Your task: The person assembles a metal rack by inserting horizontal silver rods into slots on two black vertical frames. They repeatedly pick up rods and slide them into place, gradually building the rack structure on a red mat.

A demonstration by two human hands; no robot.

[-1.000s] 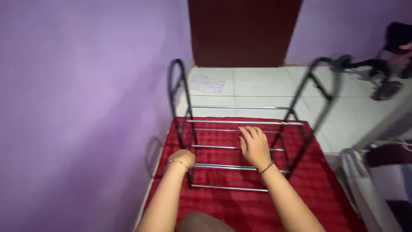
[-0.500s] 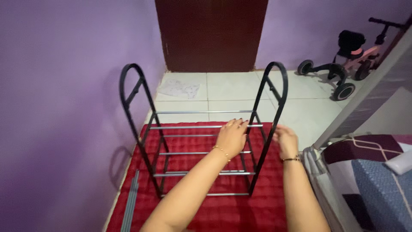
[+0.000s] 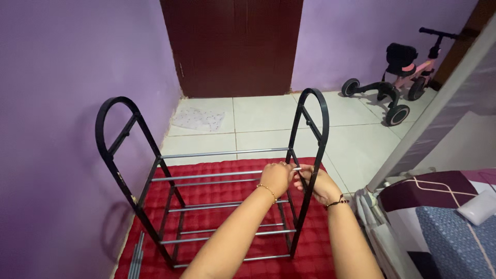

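Fingers of both hands were pinched on end of silver rod (image 3: pixel 222 174) right at black right side frame (image 3: pixel 310 155). Left hand (image 3: pixel 276 178) gripped rod from inside, right hand (image 3: pixel 316 183) from outside, nearly touching. Half second ago left hand sat flatter on rods and right hand hung lower by frame; now both met at that joint, so looked like rod end being seated. Rack stood on red quilted mat (image 3: pixel 227 227). Loose rods (image 3: pixel 137 256) lay at mat's left edge. Pink balance bike (image 3: pixel 400 82) sat well apart.
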